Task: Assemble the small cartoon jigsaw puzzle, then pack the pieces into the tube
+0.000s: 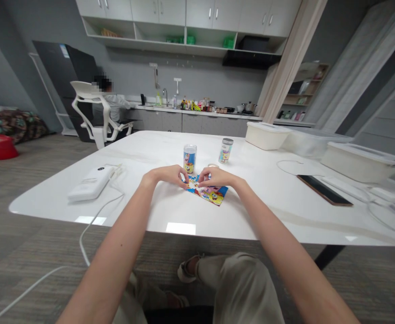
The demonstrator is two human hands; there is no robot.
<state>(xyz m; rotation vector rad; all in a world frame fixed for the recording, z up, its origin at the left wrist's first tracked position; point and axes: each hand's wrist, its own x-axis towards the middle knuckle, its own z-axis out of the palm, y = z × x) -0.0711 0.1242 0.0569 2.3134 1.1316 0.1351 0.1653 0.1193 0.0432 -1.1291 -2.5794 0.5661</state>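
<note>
A colourful cartoon jigsaw puzzle [214, 197] lies flat on the white table, with a pale gap near its upper left part. My left hand [172, 174] is closed at the puzzle's left edge, thumb and fingertips touching it. Over the middle of the puzzle, my right hand [215, 177] has thumb and forefinger pinched together; anything between them is too small to make out. Just behind my left hand stands a clear-topped cartoon can [189, 159]. Farther back and to the right is a second cartoon can [226, 151] with a grey lid. A small round lid [213, 165] is partly hidden behind my right hand.
A white power bank-like box [91, 183] with cables lies on the left. On the right are a dark phone [324, 190], thin cables and lidded storage boxes [266, 136]. Beyond the table, a person [111, 108] sits in a white chair near the kitchen counter.
</note>
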